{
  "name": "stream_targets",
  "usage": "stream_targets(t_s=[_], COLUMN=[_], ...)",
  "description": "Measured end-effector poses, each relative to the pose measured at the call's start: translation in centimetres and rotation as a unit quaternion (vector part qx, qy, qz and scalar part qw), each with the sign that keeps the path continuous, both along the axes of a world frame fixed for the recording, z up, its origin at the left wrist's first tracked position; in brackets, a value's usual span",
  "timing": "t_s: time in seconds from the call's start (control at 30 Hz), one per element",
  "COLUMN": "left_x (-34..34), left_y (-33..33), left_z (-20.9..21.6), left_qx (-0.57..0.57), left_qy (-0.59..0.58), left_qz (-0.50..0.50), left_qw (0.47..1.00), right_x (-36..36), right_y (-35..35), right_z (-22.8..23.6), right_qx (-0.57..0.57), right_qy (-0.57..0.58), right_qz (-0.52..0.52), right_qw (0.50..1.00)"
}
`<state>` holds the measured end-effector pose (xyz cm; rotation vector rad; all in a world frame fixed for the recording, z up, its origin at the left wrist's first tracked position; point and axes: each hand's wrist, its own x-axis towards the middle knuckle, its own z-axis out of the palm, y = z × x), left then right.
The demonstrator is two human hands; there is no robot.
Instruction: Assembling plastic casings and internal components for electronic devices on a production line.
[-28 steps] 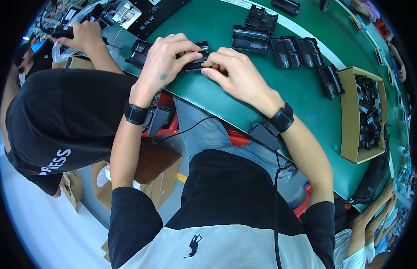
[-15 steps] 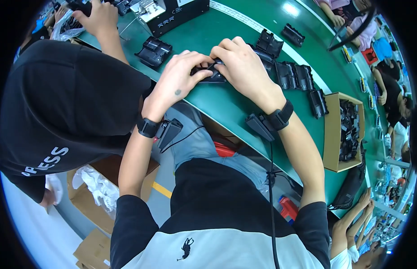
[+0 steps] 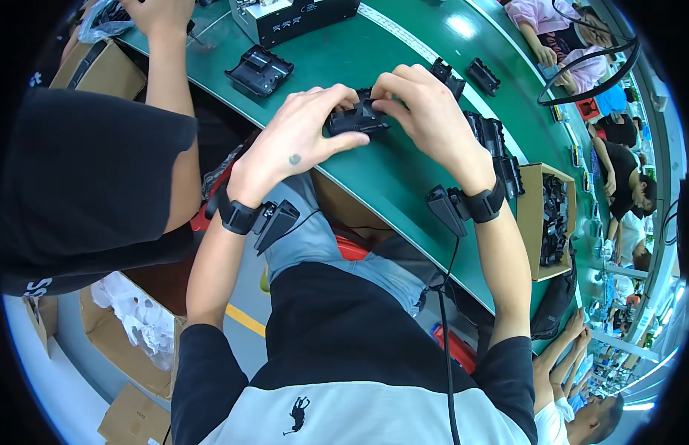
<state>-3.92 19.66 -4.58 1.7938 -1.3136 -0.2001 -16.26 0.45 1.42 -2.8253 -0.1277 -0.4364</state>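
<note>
A black moulded plastic housing (image 3: 355,122) is held just above the green work surface, near its front edge. My left hand (image 3: 298,137) grips its left end, with the thumb along the near side and the fingers behind. The thumb and fingers of my right hand (image 3: 433,111) close on its upper right corner. Whether a smaller part is pinched there too, I cannot tell. A similar black housing (image 3: 260,70) lies to the left of my hands. More housings (image 3: 493,137) lie beyond my right wrist, partly hidden by it.
An open cardboard box (image 3: 532,222) of small black parts stands on the right of the green bench (image 3: 404,200). Behind my hands is a black boxy device (image 3: 304,24). A co-worker's arm (image 3: 170,74) reaches in at left. A black cable (image 3: 448,356) hangs along my front.
My hands have spread slightly apart, and the left thumb has straightened along the housing, uncovering more of it. The view has shifted, and the co-worker at left has changed posture.
</note>
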Motion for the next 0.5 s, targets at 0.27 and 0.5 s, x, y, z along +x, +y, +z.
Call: stream_targets(t_s=[0.27,0.5], left_x=[0.2,0.6], left_y=[0.0,0.1], left_z=[-0.7,-1.0], left_qx=[0.003,-0.003], left_qy=[-0.092,-0.118], left_qz=[-0.016,-0.032], left_qw=[0.996,0.993], right_x=[0.3,0.6], right_y=[0.0,0.3], right_z=[-1.4,-2.2], right_qx=[-0.011,-0.029], right_qy=[0.002,0.020], right_qz=[0.046,0.019], right_qw=[0.999,0.999])
